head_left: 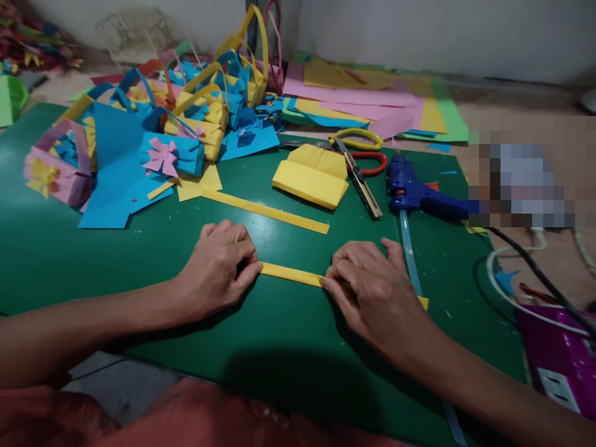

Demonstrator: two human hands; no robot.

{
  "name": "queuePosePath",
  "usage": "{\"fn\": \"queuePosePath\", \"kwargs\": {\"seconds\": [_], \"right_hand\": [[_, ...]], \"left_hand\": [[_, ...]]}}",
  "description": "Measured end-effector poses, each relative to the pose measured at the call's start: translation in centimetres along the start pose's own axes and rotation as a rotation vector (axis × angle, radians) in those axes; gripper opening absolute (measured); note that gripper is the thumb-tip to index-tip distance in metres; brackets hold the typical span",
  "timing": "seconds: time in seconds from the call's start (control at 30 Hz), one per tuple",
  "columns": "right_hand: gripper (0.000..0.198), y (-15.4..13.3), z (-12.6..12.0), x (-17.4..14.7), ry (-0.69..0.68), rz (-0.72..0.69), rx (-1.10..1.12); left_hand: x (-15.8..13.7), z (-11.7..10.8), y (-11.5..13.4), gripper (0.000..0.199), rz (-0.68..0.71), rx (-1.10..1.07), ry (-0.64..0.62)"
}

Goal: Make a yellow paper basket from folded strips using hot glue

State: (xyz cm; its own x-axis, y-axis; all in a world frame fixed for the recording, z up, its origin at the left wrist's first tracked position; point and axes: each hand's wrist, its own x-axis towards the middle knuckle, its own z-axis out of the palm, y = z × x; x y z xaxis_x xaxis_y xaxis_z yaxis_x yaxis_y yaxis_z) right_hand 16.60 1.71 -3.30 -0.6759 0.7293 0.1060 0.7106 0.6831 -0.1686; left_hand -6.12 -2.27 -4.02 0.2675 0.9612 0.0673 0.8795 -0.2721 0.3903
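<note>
Legible text, labels, brands, numbers or signs: none found. Surfaces examined for markings — blue glue gun, box cutter, scissors — yield nothing readable. The purple power strip and its white socket plate likewise show no lettering that can be made out. The object at right is pixelated; any wording on it cannot be determined.

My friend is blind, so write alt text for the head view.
A person's left hand and right hand hold a narrow yellow paper strip on a green tabletop. Beyond are a folded yellow paper piece, a blue glue gun and small multicoloured paper baskets.
</note>
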Motion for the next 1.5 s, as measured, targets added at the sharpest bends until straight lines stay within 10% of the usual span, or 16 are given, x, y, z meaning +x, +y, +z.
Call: {"fn": "queuePosePath", "kwargs": {"seconds": [0.77, 1.03, 1.5], "right_hand": [[0.014, -0.1, 0.0, -0.1, -0.008, 0.013, 0.002], [0.004, -0.3, 0.0, -0.1, -0.013, 0.039, 0.039], [0.004, -0.5, 0.0, -0.1, -0.014, 0.06, 0.028]], "left_hand": [[-0.2, 0.6, 0.2, 0.014, 0.046, 0.074, 0.016], [0.2, 0.1, 1.0, 0.056, 0.283, 0.458, -0.099], [-0.7, -0.3, 2.9, 0.044, 0.362, 0.668, -0.091]]}}
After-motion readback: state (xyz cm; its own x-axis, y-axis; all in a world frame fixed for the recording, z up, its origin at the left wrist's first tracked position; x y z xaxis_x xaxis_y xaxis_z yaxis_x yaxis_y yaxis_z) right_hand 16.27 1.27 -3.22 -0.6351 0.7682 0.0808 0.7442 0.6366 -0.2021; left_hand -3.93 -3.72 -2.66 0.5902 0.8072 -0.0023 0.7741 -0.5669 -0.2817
